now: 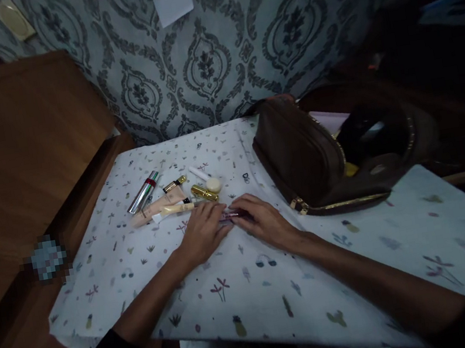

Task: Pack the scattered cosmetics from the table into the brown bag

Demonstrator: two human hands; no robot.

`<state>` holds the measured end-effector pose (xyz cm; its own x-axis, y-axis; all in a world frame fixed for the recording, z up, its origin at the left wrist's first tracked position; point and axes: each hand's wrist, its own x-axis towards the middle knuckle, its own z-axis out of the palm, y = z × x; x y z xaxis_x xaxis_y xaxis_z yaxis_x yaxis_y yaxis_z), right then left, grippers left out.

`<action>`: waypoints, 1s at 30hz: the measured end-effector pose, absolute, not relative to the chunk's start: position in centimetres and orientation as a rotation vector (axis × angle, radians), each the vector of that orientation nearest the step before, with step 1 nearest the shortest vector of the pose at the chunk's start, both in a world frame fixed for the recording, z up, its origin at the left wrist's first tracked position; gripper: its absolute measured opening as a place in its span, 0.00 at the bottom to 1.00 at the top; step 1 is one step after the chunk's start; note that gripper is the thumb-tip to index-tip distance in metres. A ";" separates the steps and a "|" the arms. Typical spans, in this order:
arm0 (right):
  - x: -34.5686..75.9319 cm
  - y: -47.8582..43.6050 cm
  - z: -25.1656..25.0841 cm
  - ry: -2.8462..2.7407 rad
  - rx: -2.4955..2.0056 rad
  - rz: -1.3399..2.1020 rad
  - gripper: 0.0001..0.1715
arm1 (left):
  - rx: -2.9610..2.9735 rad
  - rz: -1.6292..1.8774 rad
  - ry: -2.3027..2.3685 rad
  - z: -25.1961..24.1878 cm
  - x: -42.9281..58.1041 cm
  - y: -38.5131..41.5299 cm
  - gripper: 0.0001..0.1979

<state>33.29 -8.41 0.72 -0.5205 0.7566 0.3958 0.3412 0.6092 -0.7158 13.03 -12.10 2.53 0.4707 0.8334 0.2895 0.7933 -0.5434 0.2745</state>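
Both hands meet over the cloth, one at each end of a slim, dark reddish cosmetic tube. My left hand has its fingers closed on the left end, and my right hand closes round the other end. Much of the tube is hidden by fingers, so its exact kind does not show. Just beyond my left hand lies a gold lipstick case, with a round cream-coloured piece and a white stick behind it. Further left are a beige squeeze tube and a smaller yellowish tube.
A silver tube with a red band and a small gold-capped bottle lie at the back left. An unzipped brown bag stands on the right. Wooden furniture borders the printed cloth on the left; patterned wall behind.
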 end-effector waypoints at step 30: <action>34.3 -9.3 2.0 -2.186 -0.774 1.074 0.19 | 2.381 0.866 1.359 2.0 12.7 -13.7 0.15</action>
